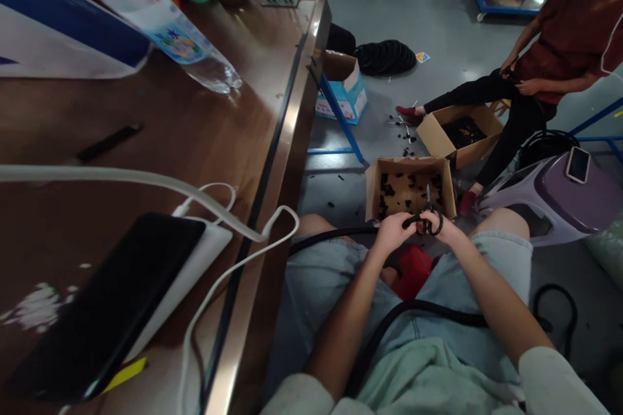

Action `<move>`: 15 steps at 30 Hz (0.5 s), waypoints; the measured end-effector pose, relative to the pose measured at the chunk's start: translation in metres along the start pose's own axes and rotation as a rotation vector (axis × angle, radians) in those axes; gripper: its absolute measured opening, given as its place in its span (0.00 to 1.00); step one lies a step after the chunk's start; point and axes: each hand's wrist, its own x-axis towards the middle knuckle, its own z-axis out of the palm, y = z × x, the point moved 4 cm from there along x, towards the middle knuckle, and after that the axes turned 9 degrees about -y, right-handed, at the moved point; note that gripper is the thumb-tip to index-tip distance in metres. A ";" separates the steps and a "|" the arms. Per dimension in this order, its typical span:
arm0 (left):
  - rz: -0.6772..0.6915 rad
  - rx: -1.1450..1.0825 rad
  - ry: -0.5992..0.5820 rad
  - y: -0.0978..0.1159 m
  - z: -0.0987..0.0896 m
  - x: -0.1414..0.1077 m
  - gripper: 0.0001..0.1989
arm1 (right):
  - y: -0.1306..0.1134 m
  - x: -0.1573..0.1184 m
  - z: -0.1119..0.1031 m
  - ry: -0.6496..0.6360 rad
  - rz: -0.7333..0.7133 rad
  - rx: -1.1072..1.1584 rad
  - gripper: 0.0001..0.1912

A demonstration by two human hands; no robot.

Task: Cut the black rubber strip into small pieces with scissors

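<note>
My left hand [393, 233] is closed around a thick black hose [341, 232], whose end pokes out near my thumb. In my right hand [437, 225] is a pair of scissors [429, 211] with black handles, blades pointing away from me. Both hands are close together above my lap, just at the near edge of an open cardboard box [372, 191] with small black scraps inside. Another stretch of black hose [438, 312] lies across my lap under my forearms. Whether the scissors touch the hose end I cannot tell.
A wooden table [195, 142] on my left carries a phone [111, 298], a white cable and a plastic bottle [180, 39]. Opposite sits a person [564, 45] beside a second cardboard box [479, 152]. A purple stool-like object [559, 201] bearing a phone stands right.
</note>
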 end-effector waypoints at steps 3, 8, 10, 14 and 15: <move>0.042 -0.009 -0.016 0.003 0.002 -0.001 0.12 | 0.000 0.001 -0.004 0.020 0.024 0.034 0.17; 0.002 0.136 -0.015 0.004 0.006 -0.002 0.18 | -0.004 0.003 -0.007 0.091 -0.044 -0.038 0.14; -0.034 0.215 -0.026 0.003 0.008 -0.001 0.18 | -0.004 0.003 -0.009 0.157 -0.051 -0.059 0.14; -0.142 0.255 -0.023 -0.006 0.005 0.002 0.22 | -0.004 0.004 -0.011 0.238 -0.068 -0.030 0.16; -0.169 0.242 -0.016 -0.008 0.003 0.003 0.23 | -0.005 0.004 -0.011 0.236 -0.079 -0.021 0.16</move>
